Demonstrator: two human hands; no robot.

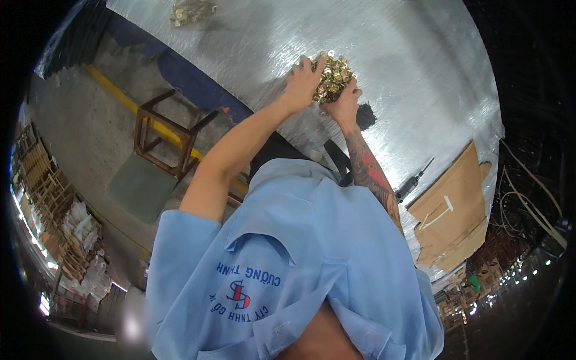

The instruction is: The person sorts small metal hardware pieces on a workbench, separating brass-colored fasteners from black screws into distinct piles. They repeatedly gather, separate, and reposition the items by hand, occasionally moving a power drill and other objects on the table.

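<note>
A heap of small brass-coloured metal fittings point(333, 77) lies on the shiny, film-covered tabletop point(408, 72), between my two hands. My left hand point(303, 85) rests against the heap's left side with its fingers spread. On the near right side, my right hand point(343, 107) curves around the heap, its fingers apart and touching the outer pieces. Neither hand is lifting a piece that I can make out. Just right of my right wrist is a small pile of black pieces point(366, 116), perhaps screws, too small to tell.
More metal fittings point(191, 12) lie at the far left of the table. A black tool with a slim shaft point(414, 181) and brown cardboard point(451, 207) are on the right. Beyond the left table edge stands a chair with a grey seat point(141, 187). Stacked wood point(54, 204) lines the left.
</note>
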